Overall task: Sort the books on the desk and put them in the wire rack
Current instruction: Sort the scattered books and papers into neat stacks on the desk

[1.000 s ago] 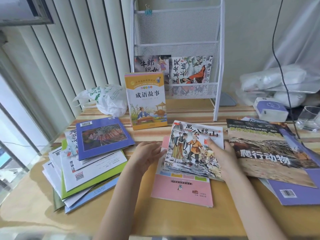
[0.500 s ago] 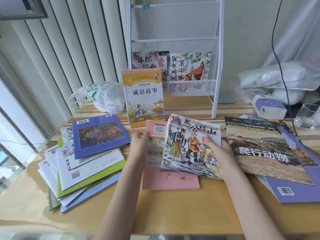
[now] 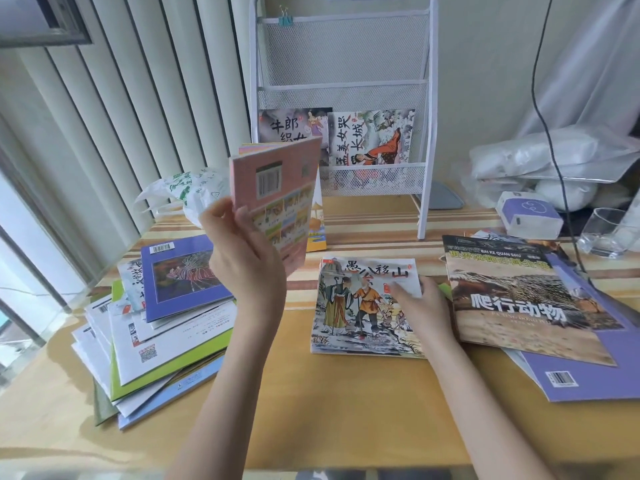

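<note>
My left hand (image 3: 244,268) holds a pink book (image 3: 277,199) upright above the desk, back cover and barcode toward me. It hides most of a yellow book (image 3: 317,230) standing behind. My right hand (image 3: 420,303) rests flat on the right edge of an illustrated picture book (image 3: 360,306) lying on the desk. The white wire rack (image 3: 343,67) stands at the back with two picture books (image 3: 374,140) in its lowest pocket. A messy stack of books (image 3: 156,323) lies at the left, topped by a purple one (image 3: 180,275). A reptile book (image 3: 519,299) lies at the right.
A white plastic bag (image 3: 187,192) sits behind the left stack by the vertical blinds. At the right rear are a small purple-and-white box (image 3: 526,216), a clear glass (image 3: 602,237), wrapped white bundles and a hanging black cable (image 3: 547,133). Purple books lie under the reptile book.
My left hand pulled the pink book out from under the picture book and lifted it upright. The picture book now lies flat on the desk under my right hand.
</note>
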